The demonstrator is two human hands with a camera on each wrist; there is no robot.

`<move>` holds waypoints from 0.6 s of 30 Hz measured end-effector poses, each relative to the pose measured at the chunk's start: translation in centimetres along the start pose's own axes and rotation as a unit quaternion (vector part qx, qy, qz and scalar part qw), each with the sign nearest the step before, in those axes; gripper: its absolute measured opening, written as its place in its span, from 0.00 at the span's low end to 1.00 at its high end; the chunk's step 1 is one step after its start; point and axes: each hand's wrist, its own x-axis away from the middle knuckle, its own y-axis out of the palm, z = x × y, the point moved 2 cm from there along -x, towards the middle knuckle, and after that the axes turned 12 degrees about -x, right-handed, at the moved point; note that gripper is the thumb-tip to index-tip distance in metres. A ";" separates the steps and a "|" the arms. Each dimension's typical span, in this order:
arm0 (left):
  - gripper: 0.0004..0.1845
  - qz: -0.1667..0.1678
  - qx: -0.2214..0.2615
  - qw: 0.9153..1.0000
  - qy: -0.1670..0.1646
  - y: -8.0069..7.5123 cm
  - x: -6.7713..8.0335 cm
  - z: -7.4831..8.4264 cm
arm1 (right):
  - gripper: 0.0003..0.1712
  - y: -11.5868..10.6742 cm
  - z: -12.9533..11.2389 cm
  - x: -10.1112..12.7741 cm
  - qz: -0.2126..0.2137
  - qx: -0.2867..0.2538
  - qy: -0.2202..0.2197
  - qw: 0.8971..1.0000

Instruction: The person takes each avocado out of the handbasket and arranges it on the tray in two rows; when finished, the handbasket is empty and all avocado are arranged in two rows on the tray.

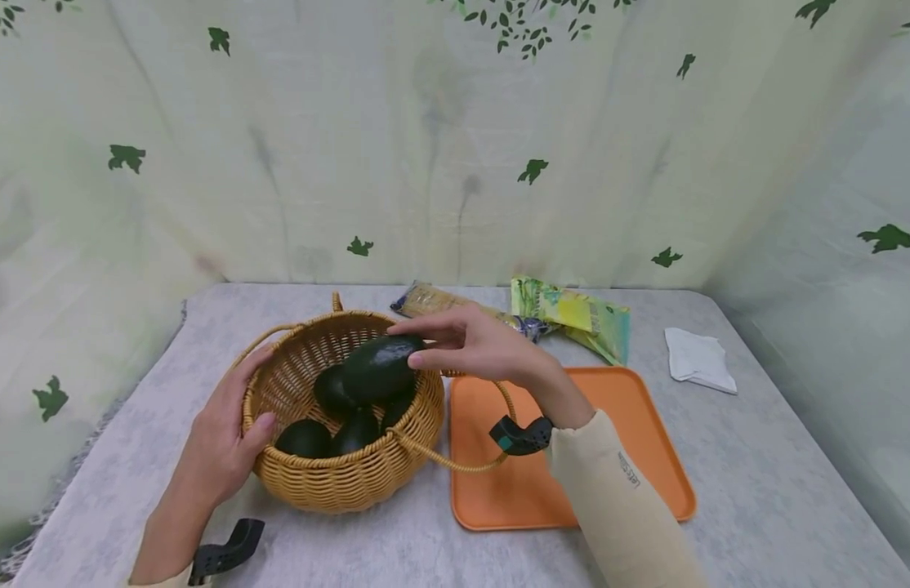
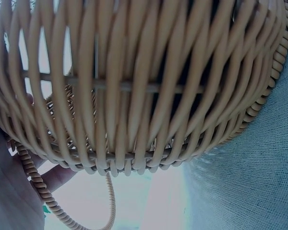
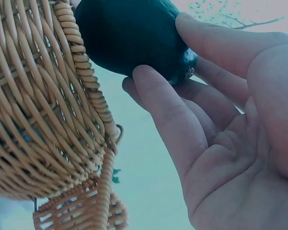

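At the basket's (image 1: pixel 337 486) left rim, the left grip (image 1: pixel 223 433) is clasping the wicker, thumb inside. Above the basket's right half, the right grip (image 1: pixel 488 347) is pinching a dark green fruit (image 1: pixel 377 369) by one end. Judgement: fruit is probably feeling firm, fairly heavy, slick; holding round its middle should be safer. Inside the basket, other fruits (image 1: pixel 304 439) are overlapping, leaving their count uncertain. Right of the basket, a sleeve (image 1: pixel 617 490) is covering part of an orange tray (image 1: pixel 499 498). Beyond the basket, packets (image 1: pixel 561 307) are lying partly hidden, labels unreadable.

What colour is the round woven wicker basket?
Golden tan; the basket shows best in the head view.
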 end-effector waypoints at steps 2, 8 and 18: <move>0.39 0.000 0.000 1.000 -0.002 0.0 0.0 0.0 | 0.24 -0.2 0.2 0.5 0.009 -0.002 0.002 1.000; 0.40 -0.011 -0.004 1.000 -0.012 0.2 -0.1 0.1 | 0.25 -0.5 1.0 2.1 0.037 -0.027 -0.002 0.999; 0.39 0.001 0.002 1.000 -0.006 -0.1 -0.1 0.2 | 0.25 -0.8 1.5 4.4 0.091 -0.074 -0.009 0.993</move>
